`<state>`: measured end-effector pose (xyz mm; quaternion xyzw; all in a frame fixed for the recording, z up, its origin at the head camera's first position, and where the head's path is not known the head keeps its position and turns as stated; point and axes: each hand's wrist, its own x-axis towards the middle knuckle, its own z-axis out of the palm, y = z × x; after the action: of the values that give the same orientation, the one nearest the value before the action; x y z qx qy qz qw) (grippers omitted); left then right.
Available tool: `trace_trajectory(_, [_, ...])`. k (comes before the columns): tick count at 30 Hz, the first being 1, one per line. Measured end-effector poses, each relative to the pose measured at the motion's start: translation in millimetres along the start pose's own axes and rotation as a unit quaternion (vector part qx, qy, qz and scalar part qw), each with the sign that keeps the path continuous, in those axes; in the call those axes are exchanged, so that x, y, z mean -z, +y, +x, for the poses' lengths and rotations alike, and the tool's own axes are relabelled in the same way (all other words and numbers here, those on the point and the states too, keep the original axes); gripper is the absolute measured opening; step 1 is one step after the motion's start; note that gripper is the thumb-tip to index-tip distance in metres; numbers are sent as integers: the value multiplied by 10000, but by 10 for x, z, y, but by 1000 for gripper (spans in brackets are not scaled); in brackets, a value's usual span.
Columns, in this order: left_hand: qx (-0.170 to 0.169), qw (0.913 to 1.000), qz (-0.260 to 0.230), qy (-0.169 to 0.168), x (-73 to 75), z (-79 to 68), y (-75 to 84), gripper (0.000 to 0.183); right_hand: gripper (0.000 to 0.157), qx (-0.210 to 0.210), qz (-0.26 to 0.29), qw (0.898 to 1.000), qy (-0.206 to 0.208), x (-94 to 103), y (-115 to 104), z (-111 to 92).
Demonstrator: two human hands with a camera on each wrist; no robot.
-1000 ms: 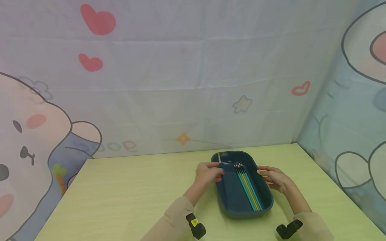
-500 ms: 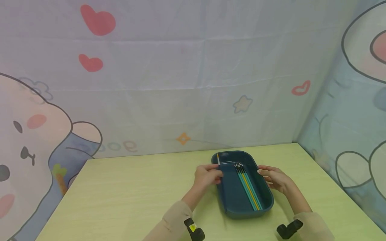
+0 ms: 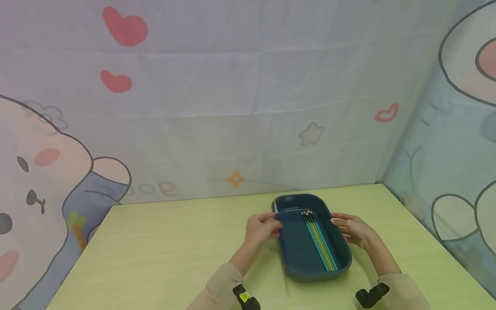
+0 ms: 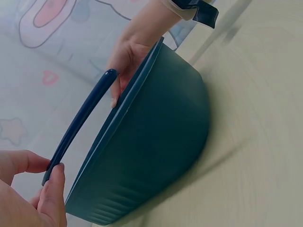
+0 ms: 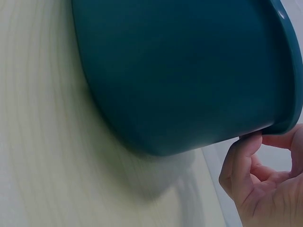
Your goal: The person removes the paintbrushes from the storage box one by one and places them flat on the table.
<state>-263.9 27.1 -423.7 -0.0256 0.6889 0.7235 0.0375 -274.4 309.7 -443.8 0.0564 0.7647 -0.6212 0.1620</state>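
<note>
A dark teal plastic basin stands on the table, longer front to back than wide. Several slim pencils, teal and one yellow, lie side by side inside it, their dark, pale-tipped ends facing away. At the basin's left rim my left hand pinches a paintbrush between thumb and fingers. Its glossy dark blue handle shows in the left wrist view; the pale, orange-tipped end points away in the head view. My right hand holds the basin's right rim, thumb and fingers about the edge.
The pale yellow-green table reaches out to the left of the basin. Behind it hangs a cartoon-printed cloth, with another printed cloth along the right side. Black wrist cameras sit on both beige sleeves.
My left hand has shifted a little left with the paintbrush, bringing it from just inside the basin onto the left rim line. My right hand, the basin and the pencils stay put.
</note>
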Motion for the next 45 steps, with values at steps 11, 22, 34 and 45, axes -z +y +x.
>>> trace_trajectory(11, [87,9995,-314,-33,73,-10,-20,45,67,63,19,10000,-16,5,10,8])
trace_trajectory(22, [95,9992,-378,52,138,24,-132,45,66,15,-32,10000,47,7,3,-5])
trace_trajectory(34, [104,9998,-119,88,184,29,-189,40,65,37,-111,9999,79,0,5,-1])
trace_trajectory(45, [-25,9999,32,159,194,117,-308,39,63,49,-163,9998,62,-9,7,4])
